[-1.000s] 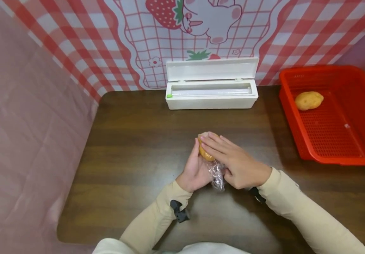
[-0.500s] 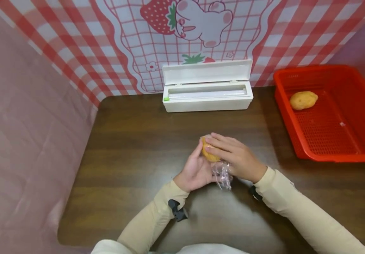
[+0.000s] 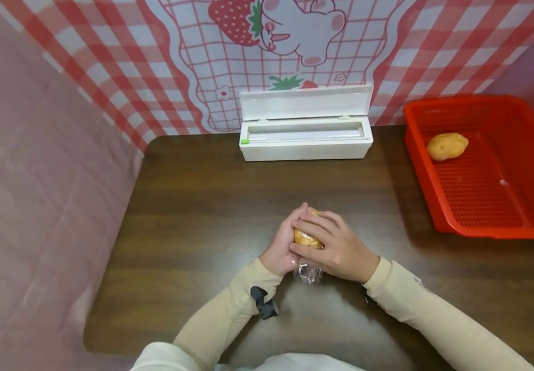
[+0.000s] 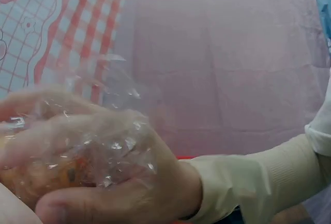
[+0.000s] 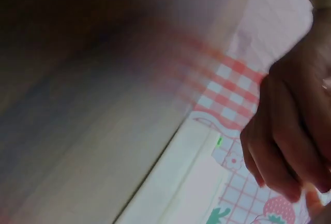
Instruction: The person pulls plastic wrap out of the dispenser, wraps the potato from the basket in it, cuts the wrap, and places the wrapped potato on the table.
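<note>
Between left hand (image 3: 280, 248) and right hand (image 3: 339, 251), crinkled film (image 3: 308, 272) wraps a probable potato (image 3: 306, 239).

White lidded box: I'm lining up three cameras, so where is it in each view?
Head: white lidded box, upper middle.
Left wrist: not visible.
Right wrist: bottom centre, slanting, cut off by the lower edge.
Shared landmark: the red-checked strawberry backdrop, in all three.

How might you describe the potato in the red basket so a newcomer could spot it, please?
In the head view, find the red basket at right. Inside, near its left wall, lies a pale-yellow potato. No film shows on it, unlike the wrapped yellow item between left hand and right hand.
</note>
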Demonstrator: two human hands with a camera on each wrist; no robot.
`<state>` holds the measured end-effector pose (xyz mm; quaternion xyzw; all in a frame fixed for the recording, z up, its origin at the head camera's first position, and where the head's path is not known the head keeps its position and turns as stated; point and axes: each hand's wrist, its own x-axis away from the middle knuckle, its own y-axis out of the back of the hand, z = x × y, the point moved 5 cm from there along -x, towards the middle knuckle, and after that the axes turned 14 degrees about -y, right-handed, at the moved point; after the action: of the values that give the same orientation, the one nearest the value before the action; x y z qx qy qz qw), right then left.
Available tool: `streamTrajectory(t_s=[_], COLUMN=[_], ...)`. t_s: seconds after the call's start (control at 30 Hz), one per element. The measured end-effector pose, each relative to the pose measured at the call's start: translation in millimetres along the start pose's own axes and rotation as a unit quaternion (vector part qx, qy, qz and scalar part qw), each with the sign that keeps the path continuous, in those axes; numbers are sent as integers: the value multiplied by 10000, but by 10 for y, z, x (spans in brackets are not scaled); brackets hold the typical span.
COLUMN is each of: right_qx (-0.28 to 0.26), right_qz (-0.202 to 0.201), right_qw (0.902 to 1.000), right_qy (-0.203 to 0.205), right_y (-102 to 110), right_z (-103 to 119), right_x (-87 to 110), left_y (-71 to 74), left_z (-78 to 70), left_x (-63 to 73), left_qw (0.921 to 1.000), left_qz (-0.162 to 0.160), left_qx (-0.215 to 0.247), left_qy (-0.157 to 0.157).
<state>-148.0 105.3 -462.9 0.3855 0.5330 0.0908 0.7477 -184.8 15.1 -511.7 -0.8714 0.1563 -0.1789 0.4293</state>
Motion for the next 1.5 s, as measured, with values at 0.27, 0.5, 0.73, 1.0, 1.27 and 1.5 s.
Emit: streamTrajectory(t_s=[0.27, 0.5, 0.73, 1.0, 1.27, 1.5], right_qx=[-373, -951, -2682, -3735, -4098, -3997], right_qz=[-45, 253, 1147, 791, 524, 303], right_qw=[9990, 9854, 8918, 8540, 8449, 8420], right_qy=[-226, -1391, -3457, -3533, -3399, -3610], right_y=[64, 126, 38, -117, -212, -249], right_z=[83, 58, -151, -147, -111, -79], right_x=[-53, -98, -3, 97, 139, 168], left_y=[-94, -100, -64, 21, 106, 157], left_z=[46, 57, 68, 54, 37, 46], left_x=[95, 189, 219, 254, 276, 282], left_qw=[9974, 9930, 9874, 9794, 9660, 9577], left_qz=[363, 541, 534, 240, 144, -111], left_qx=[-623, -1036, -1447, -1850, -2343, -2569], left_qy=[78, -160, -356, -776, -1082, -1296])
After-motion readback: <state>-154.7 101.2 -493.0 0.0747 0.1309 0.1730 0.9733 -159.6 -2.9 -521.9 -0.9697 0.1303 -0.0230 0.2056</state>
